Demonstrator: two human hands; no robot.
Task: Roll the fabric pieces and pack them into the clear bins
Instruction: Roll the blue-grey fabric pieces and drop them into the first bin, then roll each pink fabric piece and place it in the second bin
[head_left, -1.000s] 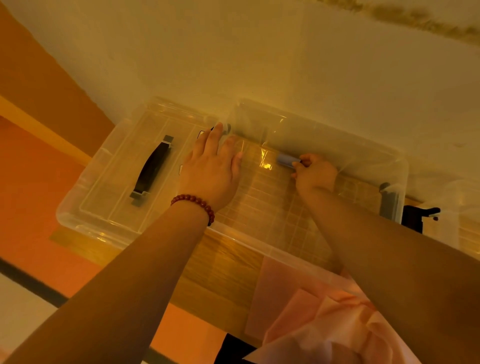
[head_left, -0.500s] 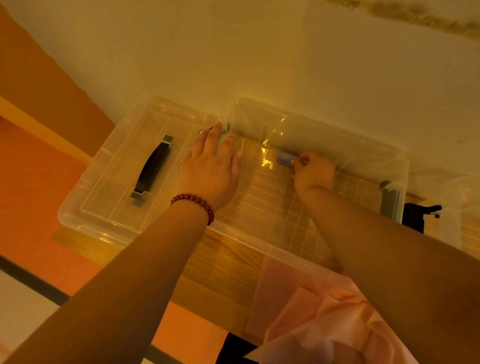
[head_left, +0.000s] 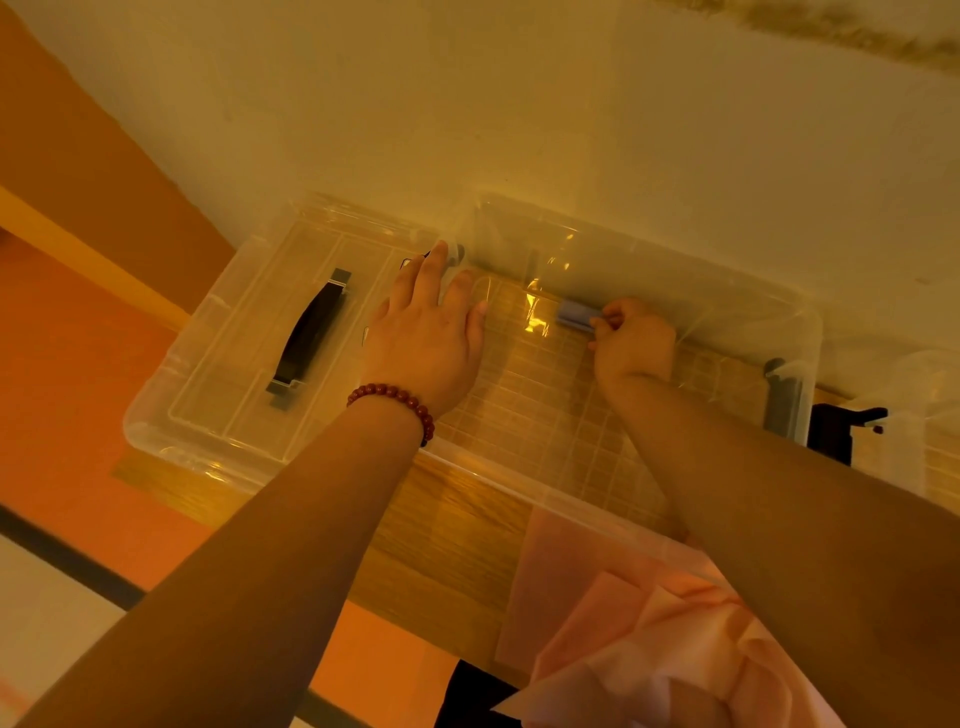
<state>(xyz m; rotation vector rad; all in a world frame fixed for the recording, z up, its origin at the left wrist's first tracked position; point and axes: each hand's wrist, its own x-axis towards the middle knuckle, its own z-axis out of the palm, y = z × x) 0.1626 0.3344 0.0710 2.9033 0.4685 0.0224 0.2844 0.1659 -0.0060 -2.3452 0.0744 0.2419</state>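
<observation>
1. The right hand (head_left: 636, 340) pinched one end of a small blue-grey fabric roll (head_left: 576, 314), fingers curled round it
2. The roll lay just beyond the fingertips, low inside the clear bin (head_left: 810, 332), close against its far wall
3. Soft and very light by the look of it, the roll would probably spring loose if let go carelessly; a hold across its wound middle should keep it tight
4. Left of the grip, the left hand (head_left: 423, 332) rested flat with straight fingers, holding nothing, across the bin's edge and the neighbouring lid (head_left: 234, 364)
5. Nearer the person than the grip, loose pink fabric (head_left: 649, 639) lay limp and unrolled on the wooden table (head_left: 457, 530)
</observation>
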